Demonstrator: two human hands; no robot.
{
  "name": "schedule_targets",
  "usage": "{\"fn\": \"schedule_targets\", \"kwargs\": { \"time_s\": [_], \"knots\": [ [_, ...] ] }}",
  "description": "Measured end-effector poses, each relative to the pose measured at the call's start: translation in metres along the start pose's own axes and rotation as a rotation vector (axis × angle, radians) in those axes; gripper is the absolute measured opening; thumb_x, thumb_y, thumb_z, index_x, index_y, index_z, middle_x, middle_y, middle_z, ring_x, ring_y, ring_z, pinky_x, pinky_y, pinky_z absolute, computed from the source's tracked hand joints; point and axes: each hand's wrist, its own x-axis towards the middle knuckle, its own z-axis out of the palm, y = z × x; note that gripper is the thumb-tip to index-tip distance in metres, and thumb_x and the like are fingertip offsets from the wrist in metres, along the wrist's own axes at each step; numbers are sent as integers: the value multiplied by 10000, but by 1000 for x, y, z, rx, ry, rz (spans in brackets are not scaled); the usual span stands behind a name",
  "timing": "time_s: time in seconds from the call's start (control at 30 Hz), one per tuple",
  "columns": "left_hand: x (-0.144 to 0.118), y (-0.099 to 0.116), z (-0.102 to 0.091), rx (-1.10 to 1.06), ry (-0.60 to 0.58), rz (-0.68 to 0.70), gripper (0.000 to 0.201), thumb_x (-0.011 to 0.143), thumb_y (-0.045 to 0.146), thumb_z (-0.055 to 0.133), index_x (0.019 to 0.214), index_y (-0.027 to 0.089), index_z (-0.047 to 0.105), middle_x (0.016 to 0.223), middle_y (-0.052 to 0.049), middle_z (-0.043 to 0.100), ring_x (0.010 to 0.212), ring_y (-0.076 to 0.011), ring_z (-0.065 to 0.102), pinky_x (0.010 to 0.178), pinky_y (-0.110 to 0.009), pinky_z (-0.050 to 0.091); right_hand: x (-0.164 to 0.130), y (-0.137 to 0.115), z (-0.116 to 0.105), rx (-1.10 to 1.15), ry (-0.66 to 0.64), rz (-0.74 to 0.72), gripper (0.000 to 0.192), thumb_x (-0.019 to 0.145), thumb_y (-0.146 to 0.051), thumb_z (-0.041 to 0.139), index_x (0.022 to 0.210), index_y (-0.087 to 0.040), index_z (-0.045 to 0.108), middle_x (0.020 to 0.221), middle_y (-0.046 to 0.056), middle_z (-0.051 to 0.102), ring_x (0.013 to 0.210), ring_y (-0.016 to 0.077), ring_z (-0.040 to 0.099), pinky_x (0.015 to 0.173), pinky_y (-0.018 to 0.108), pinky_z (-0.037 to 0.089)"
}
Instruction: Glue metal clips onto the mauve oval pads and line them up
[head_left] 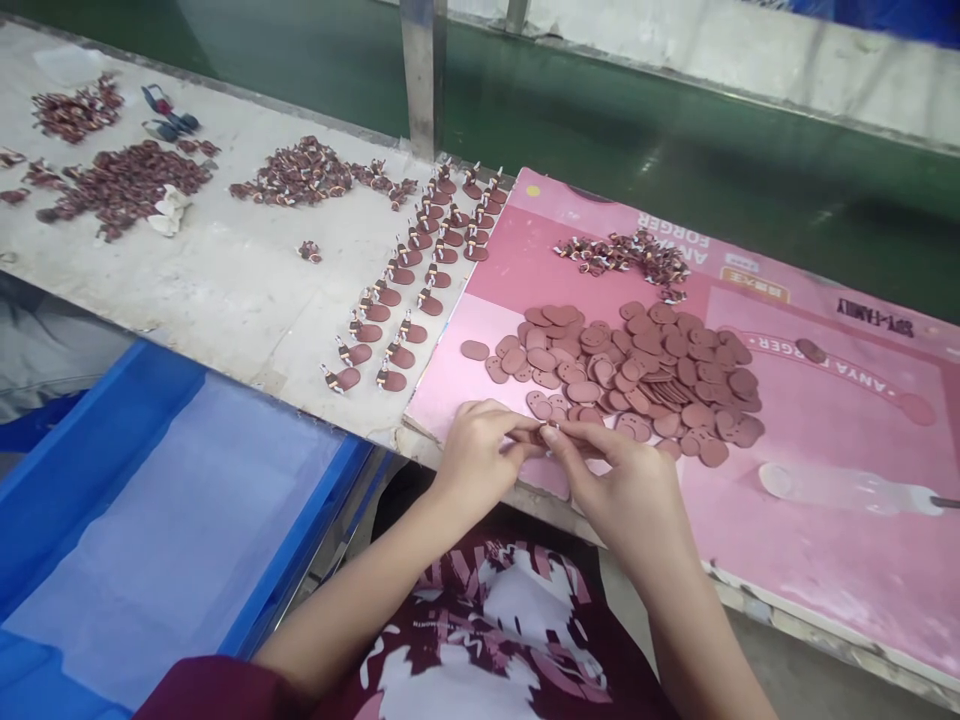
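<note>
Both hands meet at the near edge of a pink board [825,540] that lies on the counter [225,280]. The left hand [474,455] and the right hand [634,490] have their fingertips pinched together on one small brown piece [541,437], so each grip is closed on it. The piece is mostly hidden by the fingers, and its shape cannot be made out. It sits just above the board's front edge, right beside the near rim of a heap of ovals [637,375].

The heap is a spread of flat brown ovals, overlapping one another in the middle of the board. One oval [474,350] lies alone just left of the heap, and another [810,350] lies apart on the right. Behind the heap, a small cluster [622,255] of brown bits with pale ends rests on the board.

To the left of the board, on the bare counter, two rows [409,290] of finished-looking ovals with pale fittings run diagonally away from the person. Farther left are loose piles [127,185] of the same brown parts. A clear bottle [847,490] lies on its side on the board, right of the hands. A blue bin [90,480] stands below the counter on the left.
</note>
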Motion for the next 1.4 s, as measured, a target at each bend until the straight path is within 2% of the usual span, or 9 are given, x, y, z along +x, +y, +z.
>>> {"fn": "schedule_targets", "kwargs": {
  "time_s": [0.3,0.87,1.0,1.13,1.27,1.4],
  "knots": [
    [0,-1,1,3,2,-6,262,677,-5,732,804,224,743,748,20,726,781,-170,646,819,-327,476,0,2,-1,40,-24,23,277,840,-362,540,821,-185,753,756,75,746,650,220,713,556,268,535],
    [-2,2,-2,-39,-5,0,278,700,-11,700,818,234,756,771,5,725,796,-174,644,830,-343,489,1,-4,-8,205,-126,151,297,819,-433,574,847,-201,759,809,58,752,707,226,718,616,290,558],
    [-1,2,-2,-79,-5,-34,248,677,23,753,817,228,757,760,0,729,802,-184,652,828,-358,501,0,-6,-15,196,-98,166,403,880,-500,504,813,-194,758,783,68,746,721,229,713,616,287,549],
    [-1,2,-7,-253,-20,-125,236,655,49,776,833,203,761,768,-19,731,750,-173,680,784,-328,548,2,-1,-23,271,-31,238,432,868,-539,517,825,-183,758,784,90,740,785,254,712,666,322,567],
    [1,4,-15,-463,-63,-168,237,646,60,769,843,191,759,793,-24,750,724,-165,706,727,-285,590,9,3,-25,556,-210,283,363,779,-525,650,863,-188,753,848,87,744,780,240,711,753,361,583],
    [0,6,-17,-505,-54,-172,224,651,71,767,840,191,757,827,-32,757,738,-170,717,748,-292,601,18,0,-23,715,-342,316,333,695,-508,732,777,-185,746,794,85,742,752,239,713,738,355,591]
  ]
}}
